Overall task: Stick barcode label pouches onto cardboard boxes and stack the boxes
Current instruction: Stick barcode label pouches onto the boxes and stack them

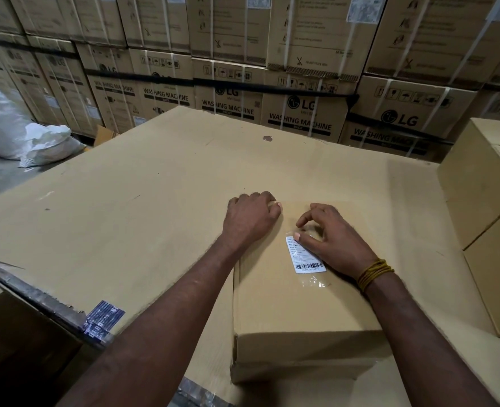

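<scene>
A small box (298, 292) is seen lying flat on a large cardboard surface (125, 186), at its near edge. All positions below are given relative to this box.

On the box top, a clear pouch (309, 257) with a white barcode label inside is laid flat, slightly tilted, right of the top's centre. The barcode end is turned toward the near edge; a strip of clear film is visible beyond the label on that side.

The right hand (331, 239) is placed over the far end of the pouch. Its thumb is pressed on the label's upper corner and its fingers are bent, tips down on the film at the far end. The heel of the hand is rested on the box just right of the label. Yellow thread is wound round the right wrist.

The left hand (251, 218) is set at the far-left corner of the box top, well apart from the pouch. Its fingers are curled under, knuckles up; nothing is seen in its grasp, and the fingertips are pressed against the cardboard.

To the right of the box, plain stacked boxes (484, 201) are standing on the surface. Beyond the far edge, a wall of strapped washing-machine cartons (301, 113) is noted. To the far left, white sacks (22, 133) are lying on the floor.
</scene>
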`<state>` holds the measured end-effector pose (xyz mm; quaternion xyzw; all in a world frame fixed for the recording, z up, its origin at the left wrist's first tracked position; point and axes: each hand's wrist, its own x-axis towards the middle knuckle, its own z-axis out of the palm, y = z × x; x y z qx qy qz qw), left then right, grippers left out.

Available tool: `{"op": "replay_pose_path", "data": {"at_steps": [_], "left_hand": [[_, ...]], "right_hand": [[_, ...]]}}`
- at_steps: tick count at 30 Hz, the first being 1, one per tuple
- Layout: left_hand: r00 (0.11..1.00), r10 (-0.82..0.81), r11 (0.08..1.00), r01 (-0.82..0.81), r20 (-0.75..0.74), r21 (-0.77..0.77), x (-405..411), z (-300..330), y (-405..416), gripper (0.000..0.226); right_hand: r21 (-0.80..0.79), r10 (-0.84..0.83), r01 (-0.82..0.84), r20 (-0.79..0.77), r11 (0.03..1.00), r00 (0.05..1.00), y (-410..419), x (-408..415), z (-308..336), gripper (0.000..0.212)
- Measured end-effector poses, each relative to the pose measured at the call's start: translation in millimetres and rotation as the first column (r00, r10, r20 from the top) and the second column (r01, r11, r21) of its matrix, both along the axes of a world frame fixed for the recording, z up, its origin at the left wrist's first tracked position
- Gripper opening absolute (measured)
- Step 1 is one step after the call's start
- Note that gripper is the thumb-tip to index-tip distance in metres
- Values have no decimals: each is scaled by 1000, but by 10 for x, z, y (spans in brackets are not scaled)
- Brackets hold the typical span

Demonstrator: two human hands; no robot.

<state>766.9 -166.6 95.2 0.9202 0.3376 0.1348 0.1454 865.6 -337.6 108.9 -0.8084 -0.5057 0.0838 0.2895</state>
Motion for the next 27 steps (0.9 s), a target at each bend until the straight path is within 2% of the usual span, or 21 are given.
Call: {"op": "replay_pose_path", "data": {"at_steps": [4, 8, 14, 18, 23, 27], "left_hand": [[1000, -1, 1000, 1, -4, -11, -2, -7, 5, 39], [1000, -1, 1000, 1, -3, -2, 0, -9, 5, 39], [1000, 1, 1000, -1, -3, -12, 3, -15, 6, 38], [1000, 4, 1000, -4, 5, -8, 7, -19, 4, 38], [1000, 1, 1000, -1, 5, -17, 8, -26, 14, 39], [1000, -1, 1000, 1, 9, -5, 8, -28, 12, 39]], "right_hand": [[25, -12, 12, -13, 1000, 1000, -4, 27, -9, 27], [38, -35, 36, -28, 999, 999, -3, 36, -6, 15], [51, -32, 34, -31, 998, 999, -11, 38, 12, 28], [73, -49, 52, -42, 996, 998, -15, 40, 9, 15], [83, -44, 46, -23, 996, 999, -26, 42, 7, 22], [78, -59, 60, -18, 995, 998, -9, 48, 14, 8]]}}
